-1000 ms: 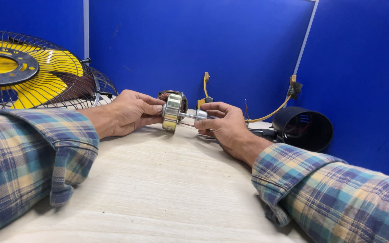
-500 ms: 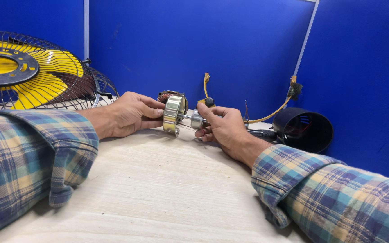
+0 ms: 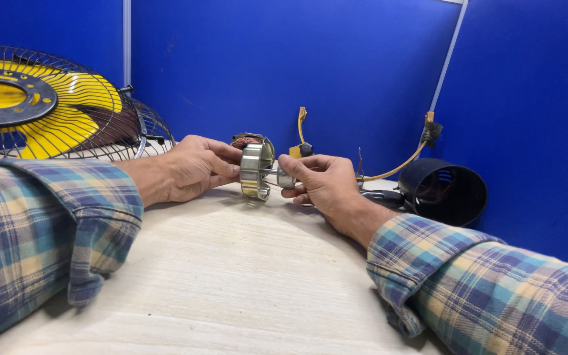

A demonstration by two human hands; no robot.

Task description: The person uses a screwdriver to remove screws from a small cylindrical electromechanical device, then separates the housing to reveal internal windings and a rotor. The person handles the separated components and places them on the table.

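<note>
My left hand (image 3: 189,167) grips a round silver fan-motor body (image 3: 253,169) with copper windings at its back, held on edge just above the pale table (image 3: 231,289). My right hand (image 3: 320,184) pinches the small metal bush on the motor's shaft (image 3: 283,176), which sticks out toward the right. Both forearms wear a blue and yellow plaid shirt and rest on the table.
A wire fan guard with yellow blades (image 3: 41,105) stands at the far left. A black cylindrical motor cover (image 3: 448,190) lies at the right, with yellow wires (image 3: 399,169) running from it behind my right hand. Blue partition walls (image 3: 297,59) close off the back.
My right hand has shifted slightly along the shaft, fingers now pinching the bush nearer the motor body. My left hand has kept its hold and barely moved.
</note>
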